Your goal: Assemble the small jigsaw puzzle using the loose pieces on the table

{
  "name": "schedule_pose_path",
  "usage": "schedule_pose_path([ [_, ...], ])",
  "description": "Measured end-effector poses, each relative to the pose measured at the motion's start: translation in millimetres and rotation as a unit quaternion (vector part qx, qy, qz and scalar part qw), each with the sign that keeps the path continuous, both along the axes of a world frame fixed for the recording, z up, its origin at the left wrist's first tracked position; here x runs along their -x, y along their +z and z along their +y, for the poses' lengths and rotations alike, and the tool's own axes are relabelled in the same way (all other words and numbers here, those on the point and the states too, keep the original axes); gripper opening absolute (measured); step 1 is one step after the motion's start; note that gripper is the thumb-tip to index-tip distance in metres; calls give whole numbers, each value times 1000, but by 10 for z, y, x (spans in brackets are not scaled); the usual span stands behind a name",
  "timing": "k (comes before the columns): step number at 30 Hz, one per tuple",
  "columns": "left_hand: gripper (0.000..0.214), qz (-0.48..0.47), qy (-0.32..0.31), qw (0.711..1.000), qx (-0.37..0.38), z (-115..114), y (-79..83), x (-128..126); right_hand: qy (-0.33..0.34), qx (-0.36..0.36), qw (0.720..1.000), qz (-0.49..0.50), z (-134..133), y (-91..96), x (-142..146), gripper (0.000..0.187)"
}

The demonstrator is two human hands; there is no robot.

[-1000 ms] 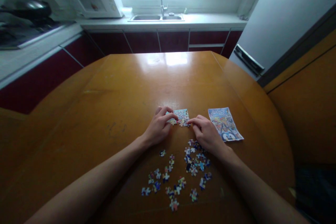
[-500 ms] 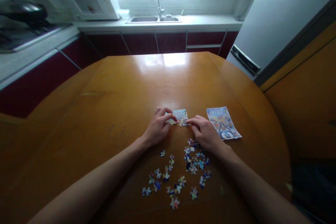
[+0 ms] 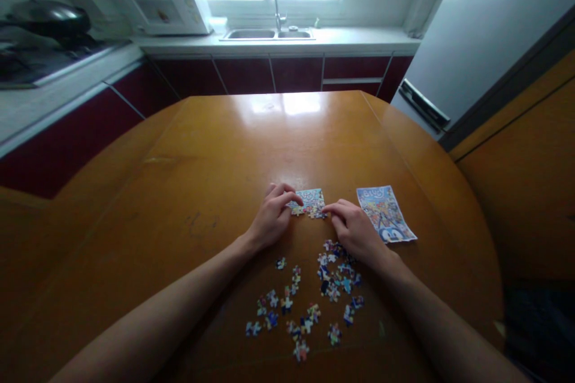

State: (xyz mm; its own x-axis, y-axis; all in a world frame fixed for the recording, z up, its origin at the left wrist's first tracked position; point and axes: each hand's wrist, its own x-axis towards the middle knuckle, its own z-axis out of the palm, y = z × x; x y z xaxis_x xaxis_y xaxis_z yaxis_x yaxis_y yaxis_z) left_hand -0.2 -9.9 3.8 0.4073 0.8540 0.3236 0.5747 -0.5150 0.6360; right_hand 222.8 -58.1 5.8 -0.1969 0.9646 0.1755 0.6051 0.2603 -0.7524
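Observation:
A partly joined jigsaw puzzle [image 3: 311,197] lies flat on the table, its lower edge uneven. My left hand [image 3: 275,212] rests at its left side, fingers arched and apart over that edge, hiding part of it. My right hand [image 3: 353,224] has the index finger stretched out to the puzzle's lower right corner, the other fingers bent below. No loose piece shows in either hand. Close under my right hand is a cluster of loose puzzle pieces [image 3: 335,273]. More scattered pieces [image 3: 286,300] lie nearer to me, between my forearms.
A printed picture sheet [image 3: 384,212] lies right of my right hand, its lower edge slightly curled. The brown table [image 3: 215,149] has rounded sides. Beyond it stand a counter with a sink [image 3: 251,34], a stove with a pan [image 3: 49,17] at left and a fridge [image 3: 467,36] at right.
The whole view has shifted slightly. Both hands stay at the puzzle with almost the same finger positions, and the loose pieces lie as before.

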Motion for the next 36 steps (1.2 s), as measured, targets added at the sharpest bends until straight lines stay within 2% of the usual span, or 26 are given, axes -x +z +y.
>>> schedule_pose_path([
  [26, 32, -29, 15, 999, 17, 28, -25, 9, -4, 9, 1000, 6, -4, 44, 15, 27],
  [36, 33, 19, -32, 999, 10, -14, -2, 17, -1, 13, 1000, 8, 1, 20, -21, 28],
])
